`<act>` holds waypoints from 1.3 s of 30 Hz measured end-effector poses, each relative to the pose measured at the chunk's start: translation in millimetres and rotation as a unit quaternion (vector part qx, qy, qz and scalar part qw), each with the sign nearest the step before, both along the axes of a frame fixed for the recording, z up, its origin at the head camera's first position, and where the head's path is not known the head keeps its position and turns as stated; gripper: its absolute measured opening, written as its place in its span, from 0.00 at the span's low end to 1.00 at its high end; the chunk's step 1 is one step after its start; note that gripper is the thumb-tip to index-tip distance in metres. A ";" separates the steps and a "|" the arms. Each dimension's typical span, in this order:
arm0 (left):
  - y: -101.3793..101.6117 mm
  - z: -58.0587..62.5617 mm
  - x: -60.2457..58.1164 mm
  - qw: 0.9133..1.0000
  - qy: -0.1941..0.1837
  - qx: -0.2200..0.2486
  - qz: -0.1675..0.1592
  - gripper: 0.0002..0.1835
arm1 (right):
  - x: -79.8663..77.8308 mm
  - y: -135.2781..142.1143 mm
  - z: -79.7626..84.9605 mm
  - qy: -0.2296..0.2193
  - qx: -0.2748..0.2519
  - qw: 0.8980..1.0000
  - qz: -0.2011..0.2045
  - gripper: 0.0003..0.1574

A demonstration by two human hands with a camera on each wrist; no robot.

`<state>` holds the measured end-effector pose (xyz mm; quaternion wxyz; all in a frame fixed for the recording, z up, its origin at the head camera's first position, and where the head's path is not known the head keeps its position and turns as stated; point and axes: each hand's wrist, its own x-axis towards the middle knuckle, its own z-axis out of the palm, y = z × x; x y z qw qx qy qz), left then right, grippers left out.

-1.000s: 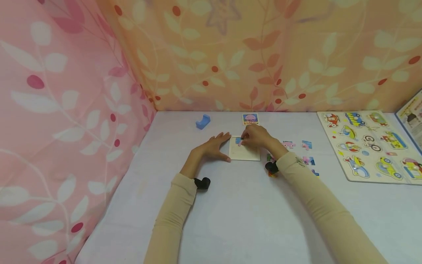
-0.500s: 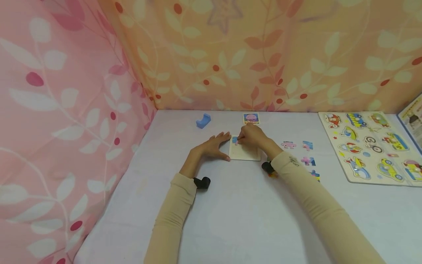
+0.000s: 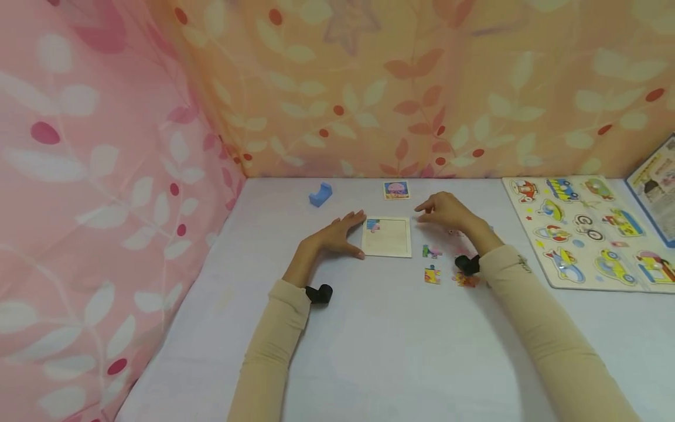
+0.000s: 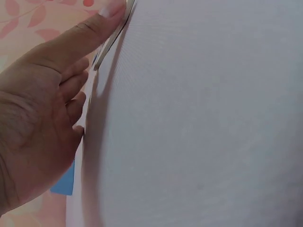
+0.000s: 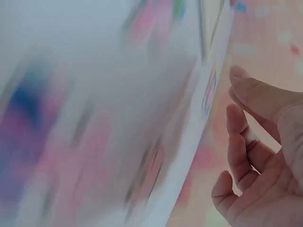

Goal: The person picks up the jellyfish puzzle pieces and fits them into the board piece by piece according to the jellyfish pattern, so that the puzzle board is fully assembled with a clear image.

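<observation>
A shallow cream puzzle tray (image 3: 390, 240) lies flat, with one blue-and-pink jigsaw piece (image 3: 373, 225) in its upper left corner. My left hand (image 3: 340, 235) touches the tray's left edge, thumb and fingers spread apart; the left wrist view shows this hand (image 4: 42, 99) with its thumb at the rim. Off the tray's right side hovers my right hand (image 3: 448, 212), fingers loosely bent and holding nothing. Below it lie loose jigsaw pieces, among them a green-and-pink piece (image 3: 432, 251), a yellow piece (image 3: 432, 275) and an orange piece (image 3: 466, 279). The right forearm hides others.
A small picture card (image 3: 396, 190) lies behind the tray. To its left stands a blue plastic holder (image 3: 320, 194). At the right is a vehicle peg board (image 3: 577, 243), with a printed panel (image 3: 654, 184) leaning beyond it. Patterned curtains border the table's back and left.
My right hand has let go of the blue-and-pink piece in the tray's corner and moved right, above the loose pieces. The left hand has stayed at the tray's edge.
</observation>
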<state>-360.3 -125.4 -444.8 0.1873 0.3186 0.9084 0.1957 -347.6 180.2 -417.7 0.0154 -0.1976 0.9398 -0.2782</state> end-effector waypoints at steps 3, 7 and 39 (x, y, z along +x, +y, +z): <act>-1.1 2.3 0.3 1.000 0.010 -0.004 -0.007 0.56 | 4.2 29.3 1.0 -0.010 0.011 1.000 -0.021 0.20; -3.5 5.1 0.7 1.000 0.011 -0.011 -0.006 0.56 | 11.0 56.2 -0.2 -0.019 0.028 0.999 -0.021 0.21; 8.3 3.4 1.8 0.999 -0.010 -0.022 -0.034 0.54 | 28.2 85.4 -16.8 -0.033 0.025 0.999 -0.015 0.15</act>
